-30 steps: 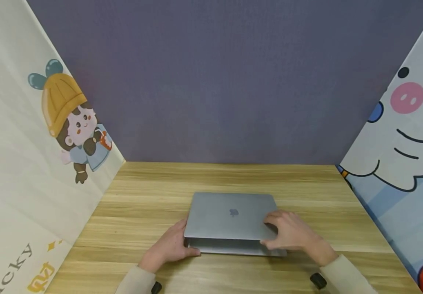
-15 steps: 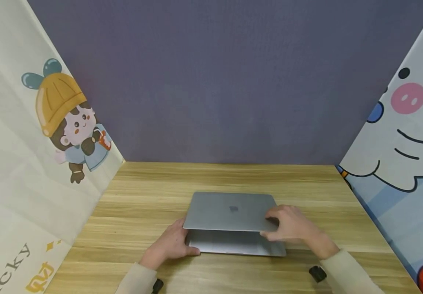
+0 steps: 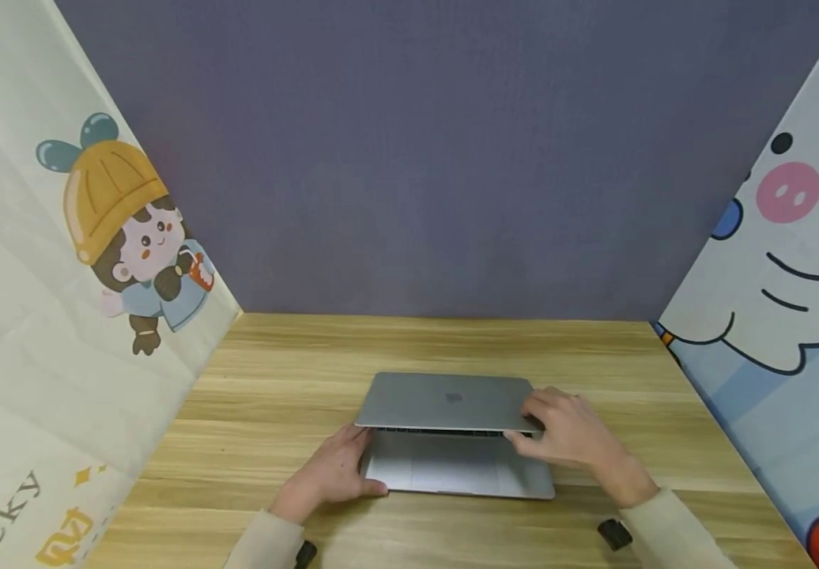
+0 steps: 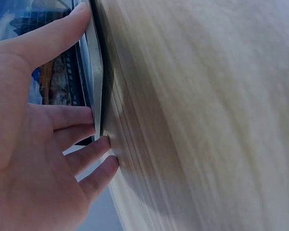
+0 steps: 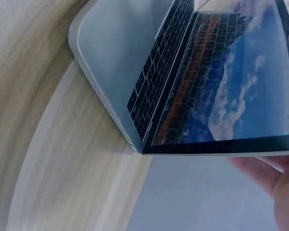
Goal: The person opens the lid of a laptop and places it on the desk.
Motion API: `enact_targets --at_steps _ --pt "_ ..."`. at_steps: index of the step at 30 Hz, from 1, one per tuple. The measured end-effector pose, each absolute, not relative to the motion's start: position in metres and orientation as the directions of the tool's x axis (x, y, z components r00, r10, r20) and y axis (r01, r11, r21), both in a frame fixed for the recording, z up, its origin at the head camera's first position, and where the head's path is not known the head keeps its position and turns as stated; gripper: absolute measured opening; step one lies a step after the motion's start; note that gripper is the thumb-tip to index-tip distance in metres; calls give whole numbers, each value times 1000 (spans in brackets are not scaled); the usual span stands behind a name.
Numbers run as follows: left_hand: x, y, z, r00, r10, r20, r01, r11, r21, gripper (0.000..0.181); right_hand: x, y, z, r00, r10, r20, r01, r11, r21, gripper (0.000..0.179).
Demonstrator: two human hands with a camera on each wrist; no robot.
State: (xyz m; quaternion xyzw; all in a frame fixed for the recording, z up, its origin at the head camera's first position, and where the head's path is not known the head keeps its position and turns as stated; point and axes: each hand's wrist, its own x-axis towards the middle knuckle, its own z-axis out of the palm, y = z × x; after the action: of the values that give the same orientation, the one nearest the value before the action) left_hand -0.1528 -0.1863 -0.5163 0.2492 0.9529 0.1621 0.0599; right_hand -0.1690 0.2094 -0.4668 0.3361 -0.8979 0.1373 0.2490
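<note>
A grey laptop lies on the table, its lid (image 3: 445,401) partly raised over the base (image 3: 452,466). My right hand (image 3: 568,431) pinches the lid's front right corner, thumb underneath and fingers on top. Seen in the right wrist view, the lit screen (image 5: 245,91) shows sky and clouds above a dark keyboard (image 5: 156,67); some fingers (image 5: 260,173) lie behind the lid. My left hand (image 3: 334,466) rests against the base's left side, thumb by the front corner. In the left wrist view its fingers (image 4: 74,122) touch the laptop's edge, fairly straight.
The wooden table (image 3: 296,348) runs back to a dark blue-grey panel (image 3: 445,158). Cartoon-printed white sheeting (image 3: 11,237) stands at the left, and a printed panel (image 3: 808,332) at the right. A small black device (image 3: 614,534) sits beside the right sleeve.
The right hand has lifted the lid's front edge up and back, widening the gap so that the trackpad and part of the keyboard show. The left hand has stayed at the base.
</note>
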Motion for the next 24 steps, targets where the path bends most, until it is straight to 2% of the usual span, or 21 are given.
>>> enact_targets --at_steps 6,9,24 --pt "-156 -185 -518 -866 498 -37 462 827 320 110 -174 208 -472 -506 -515 692 -705 709 13 49" --pt "-156 -185 -518 -868 494 -37 457 827 329 108 -176 206 -473 -463 -494 736 -709 705 28 54" --pt "-156 -192 -519 -875 483 -38 443 829 343 100 -182 193 -465 -424 -409 808 -690 724 4 53"
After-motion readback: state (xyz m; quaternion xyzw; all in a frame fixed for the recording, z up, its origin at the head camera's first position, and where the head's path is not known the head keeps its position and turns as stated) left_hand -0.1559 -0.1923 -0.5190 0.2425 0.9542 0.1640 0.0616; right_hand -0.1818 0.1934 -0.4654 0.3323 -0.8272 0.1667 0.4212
